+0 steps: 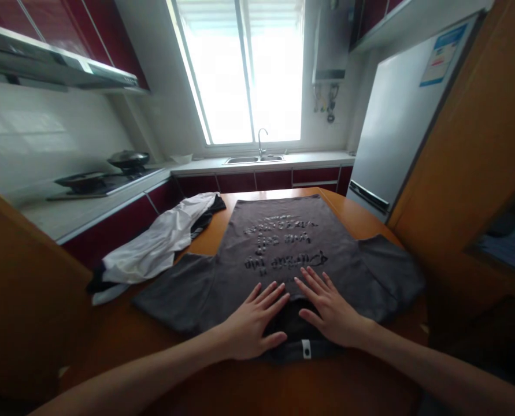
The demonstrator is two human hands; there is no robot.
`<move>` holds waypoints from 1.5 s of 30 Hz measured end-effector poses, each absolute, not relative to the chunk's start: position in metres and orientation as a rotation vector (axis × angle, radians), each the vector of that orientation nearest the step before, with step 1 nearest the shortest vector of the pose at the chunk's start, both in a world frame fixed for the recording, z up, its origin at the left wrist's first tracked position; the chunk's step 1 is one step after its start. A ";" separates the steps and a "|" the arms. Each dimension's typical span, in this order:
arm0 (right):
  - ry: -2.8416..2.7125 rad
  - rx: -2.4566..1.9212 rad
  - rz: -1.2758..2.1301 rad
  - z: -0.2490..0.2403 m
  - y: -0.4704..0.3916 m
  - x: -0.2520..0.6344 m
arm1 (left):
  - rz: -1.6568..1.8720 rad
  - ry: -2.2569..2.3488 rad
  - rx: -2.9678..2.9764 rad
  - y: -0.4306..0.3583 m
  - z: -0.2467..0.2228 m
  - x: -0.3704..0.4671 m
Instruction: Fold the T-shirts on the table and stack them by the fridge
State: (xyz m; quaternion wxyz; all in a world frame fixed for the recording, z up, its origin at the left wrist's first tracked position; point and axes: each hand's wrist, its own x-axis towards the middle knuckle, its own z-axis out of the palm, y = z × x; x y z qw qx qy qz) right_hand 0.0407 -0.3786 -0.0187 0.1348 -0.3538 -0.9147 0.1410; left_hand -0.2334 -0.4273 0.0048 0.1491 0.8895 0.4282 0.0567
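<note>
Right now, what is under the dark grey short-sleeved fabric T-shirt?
The rounded orange-brown wooden table shows around the T-shirt; whatever lies beneath the cloth is hidden. The bare left hand and bare right hand rest on top.

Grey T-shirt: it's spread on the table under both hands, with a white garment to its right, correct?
The side is wrong: the head view shows the white garment left of the grey T-shirt, which lies spread on the table under the left hand and right hand.

collar tag print [307, 351] too small
</note>
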 end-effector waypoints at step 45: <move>-2.559 -1.456 0.384 -0.024 -0.320 -0.037 | 0.275 1.938 2.269 -0.397 -0.004 -0.276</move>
